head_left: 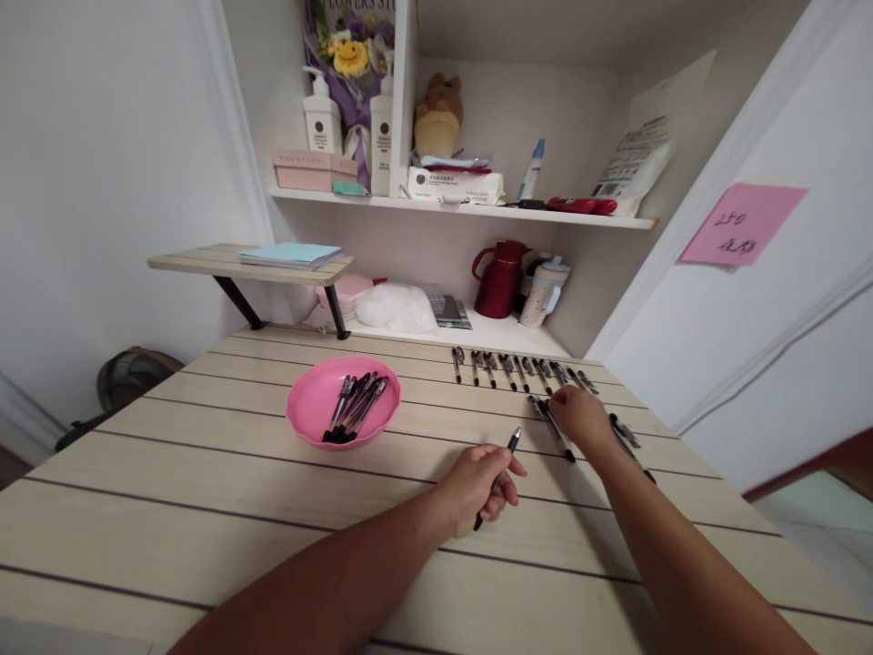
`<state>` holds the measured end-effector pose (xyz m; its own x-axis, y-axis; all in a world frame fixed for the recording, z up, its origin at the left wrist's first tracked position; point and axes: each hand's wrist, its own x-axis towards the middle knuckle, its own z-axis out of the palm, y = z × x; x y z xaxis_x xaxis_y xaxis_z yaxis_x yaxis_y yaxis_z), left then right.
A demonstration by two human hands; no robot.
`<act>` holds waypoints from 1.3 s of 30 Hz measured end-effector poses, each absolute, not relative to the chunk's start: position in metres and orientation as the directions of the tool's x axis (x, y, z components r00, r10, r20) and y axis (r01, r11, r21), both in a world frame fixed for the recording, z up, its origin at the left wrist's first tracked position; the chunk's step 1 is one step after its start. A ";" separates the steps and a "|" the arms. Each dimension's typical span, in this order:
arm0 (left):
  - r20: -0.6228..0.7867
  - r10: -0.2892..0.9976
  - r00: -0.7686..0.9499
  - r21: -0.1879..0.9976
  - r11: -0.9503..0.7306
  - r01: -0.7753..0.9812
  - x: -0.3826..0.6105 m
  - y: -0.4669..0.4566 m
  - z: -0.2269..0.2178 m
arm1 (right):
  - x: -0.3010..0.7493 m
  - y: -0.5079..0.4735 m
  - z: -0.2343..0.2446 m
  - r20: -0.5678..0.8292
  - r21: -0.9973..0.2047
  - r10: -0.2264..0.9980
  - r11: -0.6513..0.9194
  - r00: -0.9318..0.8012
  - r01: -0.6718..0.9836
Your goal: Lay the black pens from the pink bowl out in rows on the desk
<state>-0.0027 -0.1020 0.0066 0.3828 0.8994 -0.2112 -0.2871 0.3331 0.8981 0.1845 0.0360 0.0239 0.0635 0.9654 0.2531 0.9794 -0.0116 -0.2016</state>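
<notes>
Gripping a slim black pen [513, 442] in the left hand [481, 482]. With the right hand [581, 418], at two o'clock from there, curled over slim clear-and-black pens [558, 436], partly hiding them; cannot tell if gripping. Facing a farther pen row [508, 371] near twelve, a round pink scalloped bowl [306, 400] of pens at ten.

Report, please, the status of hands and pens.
Left hand: holding one pen. Right hand: at laid-out pens, grip hidden. Pink bowl: farther left, apart from both hands.

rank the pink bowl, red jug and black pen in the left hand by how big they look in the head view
1. Pink bowl
2. Red jug
3. Black pen, slim and partly covered by the left hand
</notes>
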 end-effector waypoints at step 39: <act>-0.214 0.929 0.302 0.910 0.302 -0.284 0.001 -0.103 0.008 | 0.120 -0.068 0.024 -0.089 -0.937 0.980 -0.143 -0.177 -0.318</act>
<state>0.0006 -0.1032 0.0081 0.3024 0.9289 -0.2137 -0.2844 0.3019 0.9099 0.1202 -0.0681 0.0243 -0.1773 0.9801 -0.0893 -0.3181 -0.1430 -0.9372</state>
